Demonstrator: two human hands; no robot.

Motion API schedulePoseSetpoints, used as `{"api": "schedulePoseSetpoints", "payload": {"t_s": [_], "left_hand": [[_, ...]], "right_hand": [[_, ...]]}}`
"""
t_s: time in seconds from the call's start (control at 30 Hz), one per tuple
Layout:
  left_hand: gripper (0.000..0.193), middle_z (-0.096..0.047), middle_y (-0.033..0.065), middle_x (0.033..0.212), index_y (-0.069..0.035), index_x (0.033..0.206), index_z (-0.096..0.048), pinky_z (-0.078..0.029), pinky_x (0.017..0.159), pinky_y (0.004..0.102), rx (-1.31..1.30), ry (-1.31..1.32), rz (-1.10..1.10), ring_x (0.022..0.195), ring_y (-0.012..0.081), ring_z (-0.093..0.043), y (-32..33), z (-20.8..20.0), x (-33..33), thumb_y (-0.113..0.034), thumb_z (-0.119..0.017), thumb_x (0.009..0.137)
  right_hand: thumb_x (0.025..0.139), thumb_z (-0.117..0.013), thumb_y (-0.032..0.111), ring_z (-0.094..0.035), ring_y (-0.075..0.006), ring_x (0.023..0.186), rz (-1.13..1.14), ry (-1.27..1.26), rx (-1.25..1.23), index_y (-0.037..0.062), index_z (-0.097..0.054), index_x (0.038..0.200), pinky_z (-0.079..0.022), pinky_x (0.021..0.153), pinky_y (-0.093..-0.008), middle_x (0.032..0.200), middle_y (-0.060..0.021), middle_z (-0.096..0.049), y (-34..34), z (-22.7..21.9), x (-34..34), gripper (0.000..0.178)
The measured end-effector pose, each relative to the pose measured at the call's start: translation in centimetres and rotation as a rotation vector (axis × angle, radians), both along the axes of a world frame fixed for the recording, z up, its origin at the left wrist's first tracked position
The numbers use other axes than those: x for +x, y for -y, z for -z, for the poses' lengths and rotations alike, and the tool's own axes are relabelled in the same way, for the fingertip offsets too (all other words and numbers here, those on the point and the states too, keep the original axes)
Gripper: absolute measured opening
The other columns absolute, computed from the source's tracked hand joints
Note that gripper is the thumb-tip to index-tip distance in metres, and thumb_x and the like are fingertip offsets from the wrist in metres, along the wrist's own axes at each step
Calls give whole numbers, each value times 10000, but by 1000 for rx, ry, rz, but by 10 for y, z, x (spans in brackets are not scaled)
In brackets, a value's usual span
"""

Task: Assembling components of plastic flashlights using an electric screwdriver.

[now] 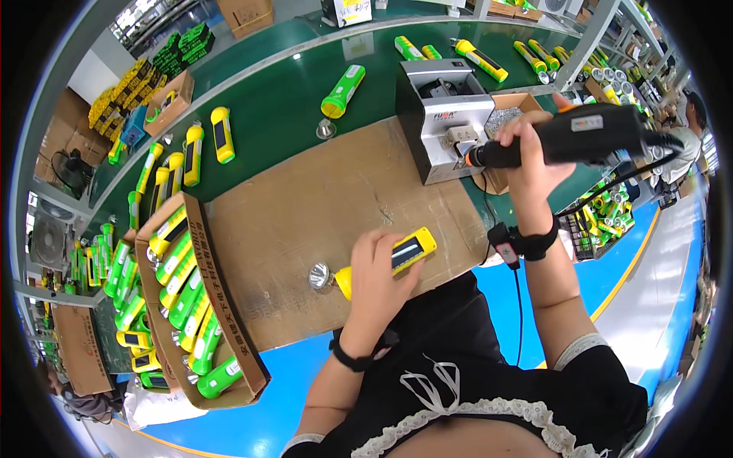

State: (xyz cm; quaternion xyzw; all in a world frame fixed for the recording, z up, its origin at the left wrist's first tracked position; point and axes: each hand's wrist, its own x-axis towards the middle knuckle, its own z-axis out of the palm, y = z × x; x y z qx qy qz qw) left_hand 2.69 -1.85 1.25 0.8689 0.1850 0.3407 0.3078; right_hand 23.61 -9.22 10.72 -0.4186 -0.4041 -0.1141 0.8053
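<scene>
Now your left hand (376, 281) lies over a yellow flashlight (385, 262), its fingers (382, 246) curled down around the body and pinning it flat on the brown cardboard sheet (321, 206) that covers the green table (275, 99). Its silver reflector head (319, 275) points to your left. Your right hand (529, 156) is raised above the sheet, fingers wrapped tight around a black electric screwdriver (569, 136), whose tip points at the grey metal box (443, 114) just beside it. At your left, an open carton (229, 320) holds green and yellow flashlights (183, 298).
</scene>
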Motion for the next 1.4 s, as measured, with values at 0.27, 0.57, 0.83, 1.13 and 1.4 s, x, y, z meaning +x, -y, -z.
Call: {"api": "schedulePoseSetpoints", "payload": {"t_s": [0.27, 0.57, 0.83, 1.13, 1.4], "left_hand": [[517, -535, 140, 1056, -47, 1061, -558, -329, 937, 460, 120, -310, -181, 1065, 351, -465, -6, -3, -69, -224, -788, 633], [470, -561, 120, 1037, -58, 1059, -566, -301, 941, 472, 143, -253, -133, 1078, 336, -469, -16, 15, -41, -264, -747, 676], [470, -546, 104, 1010, -72, 1038, -573, -303, 935, 462, 112, -105, -122, 1066, 327, -475, -16, 27, -27, -205, -761, 629], [464, -538, 108, 1022, -71, 1003, -575, -294, 951, 468, 53, -70, -92, 1090, 320, -461, -18, 28, -27, -188, -767, 597], [475, -536, 106, 1022, -63, 999, -569, -297, 949, 466, 32, -41, -89, 1089, 318, -462, -21, 32, -28, -183, -771, 586]], "right_hand": [[785, -545, -42, -570, -149, 614, 131, -8, -287, -57, -362, 1222, -482, 604, -290, 725, -70, -560, -10, 9, 26, 475], [778, -580, -13, -532, -148, 545, -202, -171, -182, -22, -397, 1193, -464, 541, -293, 687, -60, -522, 5, 15, -5, 453], [854, -578, 77, -538, -168, 648, -550, -79, -294, 83, -204, 1281, -493, 688, -368, 746, -66, -503, 13, 24, -101, 567], [851, -574, 95, -545, -175, 656, -530, -54, -343, 97, -185, 1288, -494, 698, -378, 763, -60, -502, 5, 29, -120, 585], [849, -609, 151, -531, -162, 635, -487, -55, -336, 100, -222, 1272, -491, 685, -376, 756, -41, -484, -1, 34, -122, 576]]}}
